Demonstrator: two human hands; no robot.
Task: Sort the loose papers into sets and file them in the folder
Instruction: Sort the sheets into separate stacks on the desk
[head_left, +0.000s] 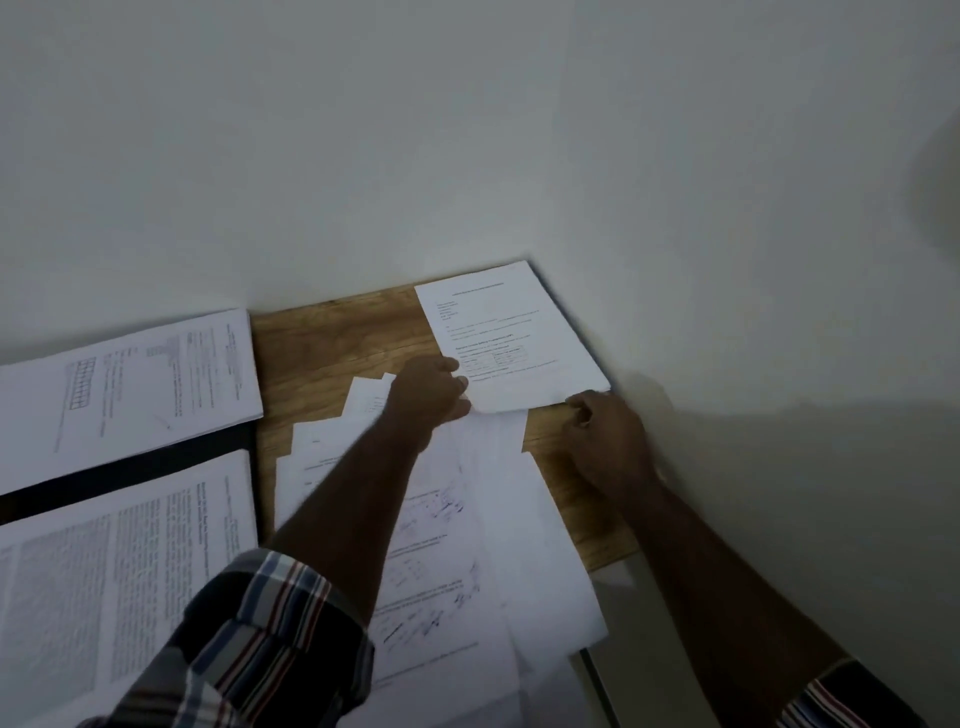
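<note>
A printed sheet (498, 332) lies at the far right corner of the wooden table (332, 343). My left hand (434, 392) pinches its near left edge, and my right hand (605, 431) grips its near right corner with curled fingers. Below my hands spreads a loose pile of papers (467, 530), some with handwriting. A black folder (130, 470) lies open on the left, with a sheet set (135, 384) on its far half and another printed set (114, 577) on its near half.
A plain white wall (467, 130) rises right behind the table. The table's right edge runs just beside my right forearm, with pale floor (639, 649) below it. Bare wood shows between the folder and the corner sheet.
</note>
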